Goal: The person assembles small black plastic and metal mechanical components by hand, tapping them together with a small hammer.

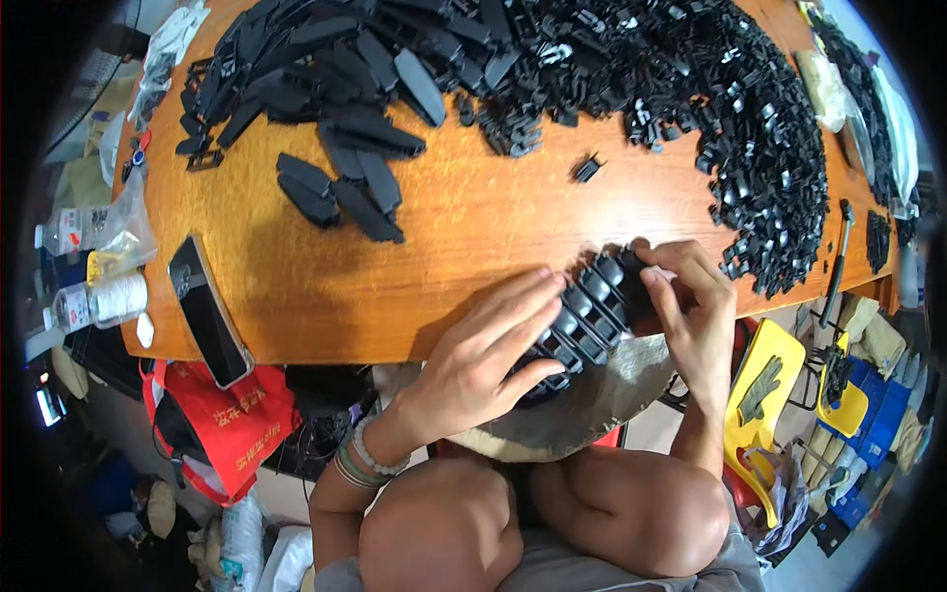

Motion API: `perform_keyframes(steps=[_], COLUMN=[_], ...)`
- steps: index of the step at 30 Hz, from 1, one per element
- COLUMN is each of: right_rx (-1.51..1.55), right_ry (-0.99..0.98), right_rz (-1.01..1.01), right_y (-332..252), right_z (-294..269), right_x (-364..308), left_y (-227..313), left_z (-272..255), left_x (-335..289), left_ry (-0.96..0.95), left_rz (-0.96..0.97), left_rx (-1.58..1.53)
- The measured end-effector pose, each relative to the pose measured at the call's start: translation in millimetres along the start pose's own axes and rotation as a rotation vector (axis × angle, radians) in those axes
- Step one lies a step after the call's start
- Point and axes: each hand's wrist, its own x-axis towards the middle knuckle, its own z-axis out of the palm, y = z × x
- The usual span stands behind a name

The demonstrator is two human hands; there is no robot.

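Note:
A black segmented plastic assembly (588, 314), with rows of rounded bumps between thin ribs, lies slanted at the table's front edge. My left hand (483, 355) holds its near left side, fingers stretched along it and thumb apart at the lower end. At the upper right end, my right hand (695, 296) is closed on the assembly, thumb and index finger pinching. What lies between those fingertips is partly hidden. Beneath the assembly is a grey rounded pad (612, 395) above my knees. A small black clip (588, 169) sits alone on the wooden table (464, 227).
Long black plastic pieces (326, 79) are heaped at the back left, and small black clips (760, 148) at the back right. A phone (209, 311) lies at the left edge near plastic bottles (74, 306). A yellow chair (764, 395) with a dark glove stands right.

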Motion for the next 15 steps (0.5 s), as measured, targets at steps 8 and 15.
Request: perform_keyframes(steps=[8, 15], right_rx=[0.033, 0.816], right_ry=[-0.357, 0.029], right_rz=[0.007, -0.128], right_y=[-11.3, -19.8], right_z=[-11.5, 9.0], right_x=[-25.7, -34.5], left_y=[8.8, 33.0], left_z=[-17.4, -0.3], left_x=[-10.2, 2.1], left_ry=[-0.051, -0.011], left_rz=[-0.169, -0.158], left_rx=[-0.356, -0.41])
